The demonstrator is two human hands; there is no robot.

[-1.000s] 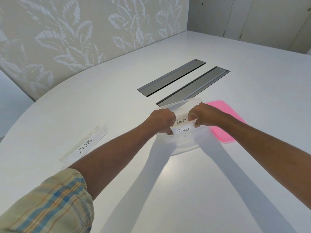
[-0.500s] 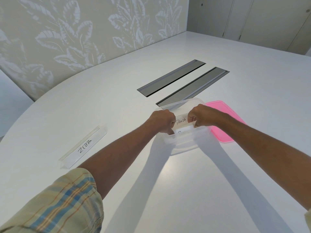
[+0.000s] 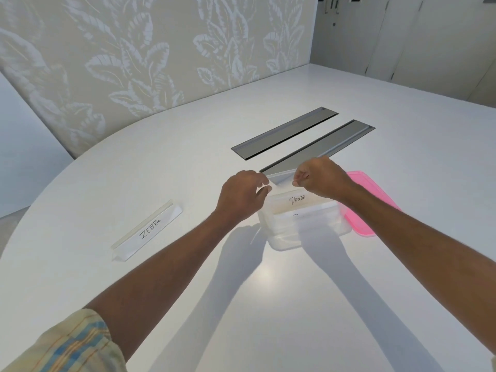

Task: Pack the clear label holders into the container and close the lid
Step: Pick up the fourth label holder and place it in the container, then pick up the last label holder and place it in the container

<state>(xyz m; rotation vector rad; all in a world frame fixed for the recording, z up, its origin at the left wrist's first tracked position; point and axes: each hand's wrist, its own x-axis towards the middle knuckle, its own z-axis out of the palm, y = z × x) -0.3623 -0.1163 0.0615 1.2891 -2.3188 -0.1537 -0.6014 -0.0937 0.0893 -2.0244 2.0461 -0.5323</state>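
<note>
Pink lid (image 3: 373, 205) lies right of clear container (image 3: 284, 237) holding PANDA holder (image 3: 298, 201); ZEBRA holder (image 3: 150, 229) left. Left hand (image 3: 241, 196) relaxed, right hand (image 3: 320, 178) curled, both empty.

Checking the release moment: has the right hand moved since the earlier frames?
Yes. The right hand has left the clear PANDA label holder and shifted toward the nearer grey table slot, judged against the pink plastic lid.

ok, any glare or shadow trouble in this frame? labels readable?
Head view: soft forearm shadows fall on the white table toward the camera, a small glare spot between them; the clear container washes out against the table, but the PANDA label holder and ZEBRA label holder read sharp; wide-angle stretch shows toward the corners.
</note>
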